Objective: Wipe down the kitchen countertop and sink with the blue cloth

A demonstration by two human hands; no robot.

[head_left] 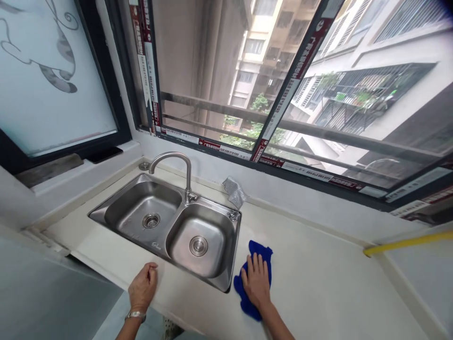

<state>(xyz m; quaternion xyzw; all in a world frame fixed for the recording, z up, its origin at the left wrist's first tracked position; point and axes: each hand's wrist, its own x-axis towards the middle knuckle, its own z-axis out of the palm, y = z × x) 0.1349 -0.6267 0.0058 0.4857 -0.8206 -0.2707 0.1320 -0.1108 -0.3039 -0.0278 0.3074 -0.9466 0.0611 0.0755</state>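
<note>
My right hand [255, 279] lies flat on a blue cloth [262, 250], its fingers stretched forward and slightly apart. The crumpled cloth rests on the pale countertop [311, 264], just right of the sink. Near the counter's front edge, my left hand [142, 285] is curled into a fist with nothing showing in it; a metal watch or bracelet [135, 315] circles that wrist. Between and beyond the hands sits a stainless-steel double-bowl sink [171, 231] with a curved faucet [188, 177]. Both bowls show their drains.
Behind the sink's right corner is a crumpled silvery-grey piece of material [234, 191]. A yellow pipe [406, 243] runs along the right wall. Taped window frames [219, 147] rise at the back. A dark flat object [103, 154] lies on the left ledge.
</note>
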